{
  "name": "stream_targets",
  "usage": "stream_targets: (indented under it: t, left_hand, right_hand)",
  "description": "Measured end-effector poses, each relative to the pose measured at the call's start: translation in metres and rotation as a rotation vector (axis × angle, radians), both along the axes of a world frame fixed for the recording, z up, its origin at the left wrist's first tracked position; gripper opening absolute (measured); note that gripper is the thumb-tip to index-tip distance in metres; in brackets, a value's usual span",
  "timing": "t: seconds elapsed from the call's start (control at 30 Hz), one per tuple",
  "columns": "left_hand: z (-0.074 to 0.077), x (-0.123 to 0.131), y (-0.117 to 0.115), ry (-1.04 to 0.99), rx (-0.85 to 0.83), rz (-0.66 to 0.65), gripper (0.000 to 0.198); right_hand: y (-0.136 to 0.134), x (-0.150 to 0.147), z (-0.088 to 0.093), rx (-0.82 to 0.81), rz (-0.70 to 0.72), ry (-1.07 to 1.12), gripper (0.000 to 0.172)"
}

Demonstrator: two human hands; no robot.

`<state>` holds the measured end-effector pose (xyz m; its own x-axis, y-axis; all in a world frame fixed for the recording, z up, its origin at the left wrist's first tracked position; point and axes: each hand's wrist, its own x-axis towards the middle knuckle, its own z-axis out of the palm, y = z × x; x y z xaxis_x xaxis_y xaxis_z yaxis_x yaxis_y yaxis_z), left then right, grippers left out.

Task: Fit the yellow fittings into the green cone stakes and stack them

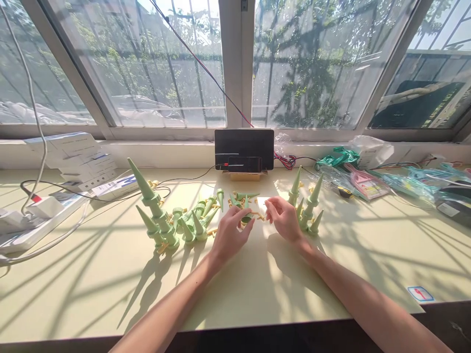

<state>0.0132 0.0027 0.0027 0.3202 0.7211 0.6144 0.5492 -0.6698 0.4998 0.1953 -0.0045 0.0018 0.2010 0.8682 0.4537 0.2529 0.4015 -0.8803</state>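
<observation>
Over the pale sunlit table [257, 304], in the head view, reach with both bare hands among green cones and small yellow parts. Curve the left hand [231, 233] at the near side of the middle pile, with thumb and fingers parted around a green piece [246, 218]; cannot tell whether pinching it. Bend the right hand [284, 218] just across from it, with fingertips drawn together near a yellow piece [259, 215]; cannot tell whether pinching anything. See stacked green cones [156, 211] at far left of the work, shorter cones [198, 228] beside them, and another stacked group [312, 201] beyond the right wrist. Behind, below the window, find a dark tablet [243, 139] with a phone [245, 164] before it, white boxes [88, 164] to the left and plastic bags [364, 181] to the right.
</observation>
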Motion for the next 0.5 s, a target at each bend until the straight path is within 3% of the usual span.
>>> stream_targets:
  t: [0.5]
  left_hand:
    - [-0.0010,-0.0004,0.0030,-0.088,0.016,0.012,0.024]
  right_hand:
    - [-0.0009,-0.0002,-0.0021,-0.001,0.072,0.021,0.028]
